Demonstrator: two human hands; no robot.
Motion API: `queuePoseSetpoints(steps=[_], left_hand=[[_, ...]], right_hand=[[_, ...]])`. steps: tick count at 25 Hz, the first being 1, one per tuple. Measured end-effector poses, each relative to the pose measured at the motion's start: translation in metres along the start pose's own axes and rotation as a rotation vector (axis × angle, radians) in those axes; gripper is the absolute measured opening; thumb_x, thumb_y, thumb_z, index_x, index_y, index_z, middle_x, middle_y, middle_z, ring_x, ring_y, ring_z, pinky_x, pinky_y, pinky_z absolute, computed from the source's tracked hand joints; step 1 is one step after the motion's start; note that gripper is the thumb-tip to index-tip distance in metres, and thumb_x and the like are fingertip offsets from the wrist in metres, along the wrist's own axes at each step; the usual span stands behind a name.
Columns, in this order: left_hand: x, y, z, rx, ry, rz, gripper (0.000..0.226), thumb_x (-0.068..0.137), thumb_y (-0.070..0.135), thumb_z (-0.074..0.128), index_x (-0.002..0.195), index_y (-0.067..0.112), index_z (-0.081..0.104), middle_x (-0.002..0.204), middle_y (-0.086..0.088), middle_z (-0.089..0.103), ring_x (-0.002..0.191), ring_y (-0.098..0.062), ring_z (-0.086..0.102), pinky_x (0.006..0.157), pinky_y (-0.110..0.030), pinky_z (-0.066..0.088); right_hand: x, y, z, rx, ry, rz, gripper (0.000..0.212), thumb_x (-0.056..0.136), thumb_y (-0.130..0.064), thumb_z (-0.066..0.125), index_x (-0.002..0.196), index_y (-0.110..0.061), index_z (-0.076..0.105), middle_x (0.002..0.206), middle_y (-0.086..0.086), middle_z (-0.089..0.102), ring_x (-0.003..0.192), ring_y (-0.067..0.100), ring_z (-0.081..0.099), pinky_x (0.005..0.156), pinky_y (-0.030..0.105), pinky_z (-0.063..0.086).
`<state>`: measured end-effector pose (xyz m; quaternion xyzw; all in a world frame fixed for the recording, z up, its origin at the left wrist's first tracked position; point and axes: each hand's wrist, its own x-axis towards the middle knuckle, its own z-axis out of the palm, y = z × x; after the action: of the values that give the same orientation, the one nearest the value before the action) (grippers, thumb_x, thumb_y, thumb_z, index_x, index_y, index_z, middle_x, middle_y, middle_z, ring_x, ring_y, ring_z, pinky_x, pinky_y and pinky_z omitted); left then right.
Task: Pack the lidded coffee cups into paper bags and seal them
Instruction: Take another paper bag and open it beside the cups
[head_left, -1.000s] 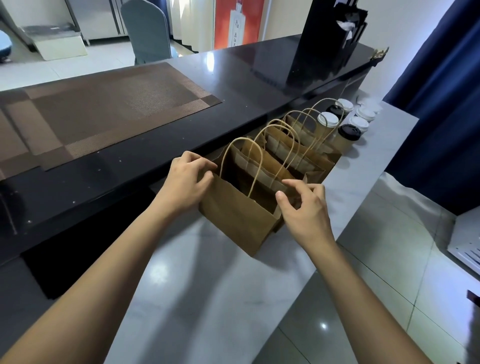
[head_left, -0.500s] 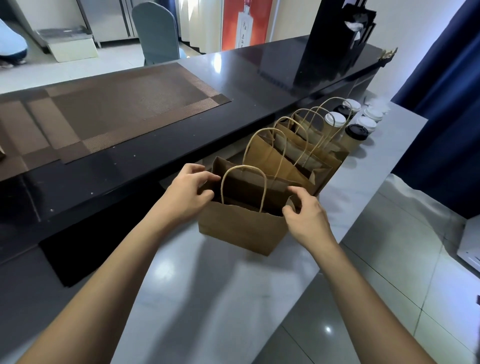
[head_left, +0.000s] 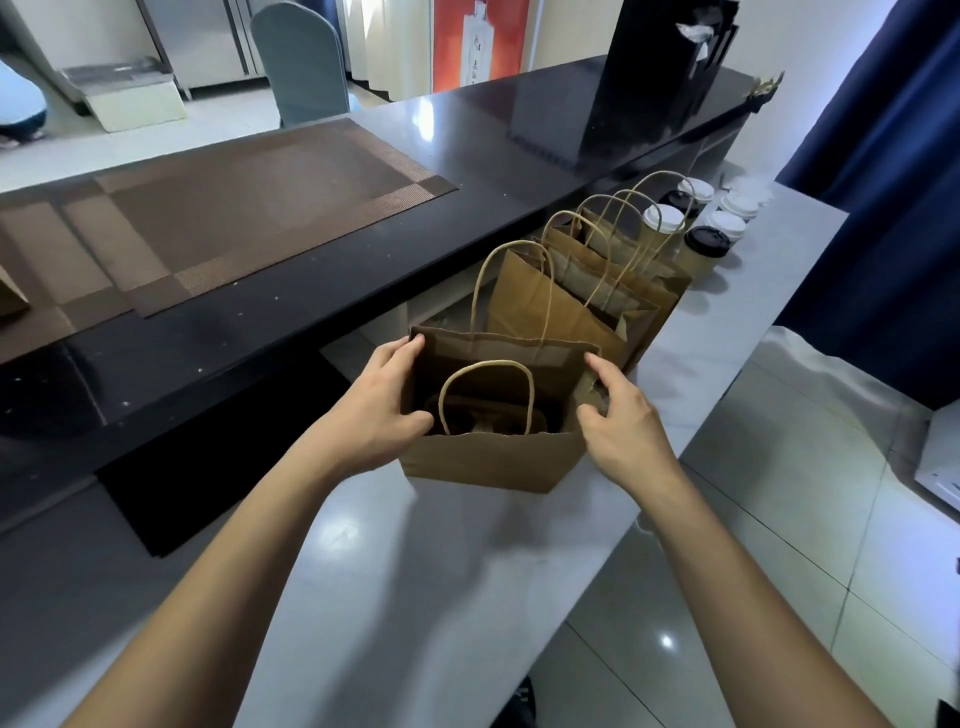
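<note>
1. The pale bench (head_left: 467, 571) is a narrow strip: a raised black counter (head_left: 322, 312) walls its left side, and its right edge drops to the tiled floor (head_left: 779, 519). Bare surface lies in front of the nearest paper bag (head_left: 488, 457); behind that bag the strip is filled by a row of other bags (head_left: 561, 306) and then the lidded coffee cups (head_left: 704, 244), near the far end.
2. The nearest bag stands upright near the middle of the bench, mouth wide open, both twisted handles up. Something dark sits in its bottom; what it is cannot be told.
3. The left hand (head_left: 374, 415) grips the bag's left side panel, thumb at the near corner and fingers curled over the far corner. The right hand (head_left: 623, 421) pinches the right side panel, its fingers bent around the top edge.
4. Half a second ago the mouth was narrower and the bag stood slightly turned; it is now squared toward the camera and spread fuller, with the hands farther apart.
</note>
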<state>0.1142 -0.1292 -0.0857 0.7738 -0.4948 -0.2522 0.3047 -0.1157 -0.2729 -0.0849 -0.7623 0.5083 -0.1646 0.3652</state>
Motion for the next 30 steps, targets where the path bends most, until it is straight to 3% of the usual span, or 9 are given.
queuePoseSetpoints(steps=[4,9,11,14,18,21,23,26,30], left_hand=[[-0.017,0.013,0.01,-0.004,0.006,0.009,0.093,0.089,0.012,0.07,0.163,0.02,0.014,0.164,0.007,0.015,0.148,-0.015,0.027,0.103,-0.011,0.027],[-0.032,0.037,0.03,0.001,-0.003,0.003,0.099,0.088,0.013,0.074,0.163,0.023,0.01,0.165,0.01,0.011,0.147,-0.015,0.026,0.084,0.012,0.022],[-0.034,0.048,0.038,0.002,-0.008,0.008,0.099,0.088,0.013,0.074,0.163,0.023,0.009,0.165,0.011,0.011,0.148,-0.014,0.026,0.089,0.009,0.021],[-0.036,0.071,0.053,0.008,-0.016,0.022,0.099,0.088,0.013,0.074,0.163,0.023,0.01,0.165,0.011,0.012,0.148,-0.015,0.026,0.102,-0.005,0.026],[-0.034,0.104,0.081,0.027,-0.016,0.039,0.099,0.086,0.014,0.073,0.163,0.021,0.012,0.165,0.011,0.013,0.146,-0.015,0.029,0.107,-0.017,0.033],[-0.031,0.132,0.105,0.023,-0.022,0.055,0.098,0.086,0.013,0.072,0.163,0.021,0.012,0.165,0.011,0.014,0.146,-0.015,0.029,0.113,-0.02,0.034],[-0.025,0.153,0.123,0.017,-0.025,0.07,0.098,0.086,0.013,0.072,0.163,0.021,0.012,0.165,0.011,0.014,0.146,-0.015,0.029,0.116,-0.026,0.035],[-0.016,0.18,0.15,0.013,-0.027,0.089,0.098,0.086,0.012,0.071,0.163,0.02,0.012,0.164,0.012,0.013,0.146,-0.016,0.029,0.115,-0.024,0.037],[0.001,0.218,0.19,0.01,-0.046,0.099,0.099,0.086,0.015,0.069,0.163,0.022,0.009,0.164,0.016,0.009,0.147,-0.013,0.026,0.107,-0.014,0.031]], right_hand=[[-0.01,0.007,-0.013,0.014,0.013,-0.007,0.062,0.102,-0.014,0.049,0.156,-0.038,0.03,0.123,0.003,0.055,0.069,0.0,0.036,0.064,0.022,0.042],[-0.024,0.016,-0.042,-0.009,0.041,-0.016,0.06,0.103,-0.015,0.049,0.156,-0.037,0.031,0.157,0.007,0.042,0.091,0.014,0.059,0.076,0.028,0.053],[-0.026,0.023,-0.053,0.0,0.045,-0.014,0.06,0.103,-0.016,0.049,0.157,-0.036,0.032,0.159,0.006,0.041,0.103,0.017,0.062,0.081,0.027,0.054],[-0.029,0.039,-0.075,0.006,0.046,-0.023,0.058,0.104,-0.016,0.049,0.156,-0.034,0.034,0.158,0.004,0.041,0.089,0.007,0.057,0.072,0.017,0.047],[-0.029,0.068,-0.107,0.043,0.068,-0.022,0.058,0.101,-0.013,0.05,0.155,-0.031,0.038,0.153,0.006,0.048,0.125,0.02,0.056,0.1,0.035,0.047],[-0.024,0.093,-0.133,0.06,0.073,-0.015,0.059,0.101,-0.014,0.051,0.155,-0.033,0.039,0.134,0.007,0.058,0.111,0.017,0.056,0.105,0.038,0.047],[-0.021,0.111,-0.155,0.048,0.077,-0.016,0.059,0.101,-0.014,0.051,0.155,-0.034,0.037,0.15,0.005,0.05,0.121,0.021,0.057,0.104,0.039,0.049],[-0.016,0.136,-0.186,0.028,0.092,-0.024,0.06,0.101,-0.015,0.052,0.156,-0.034,0.036,0.149,0.011,0.051,0.083,0.015,0.058,0.081,0.031,0.053],[-0.008,0.174,-0.229,0.033,0.118,-0.025,0.06,0.101,-0.014,0.051,0.156,-0.032,0.037,0.151,0.01,0.049,0.119,0.028,0.058,0.1,0.036,0.048]])
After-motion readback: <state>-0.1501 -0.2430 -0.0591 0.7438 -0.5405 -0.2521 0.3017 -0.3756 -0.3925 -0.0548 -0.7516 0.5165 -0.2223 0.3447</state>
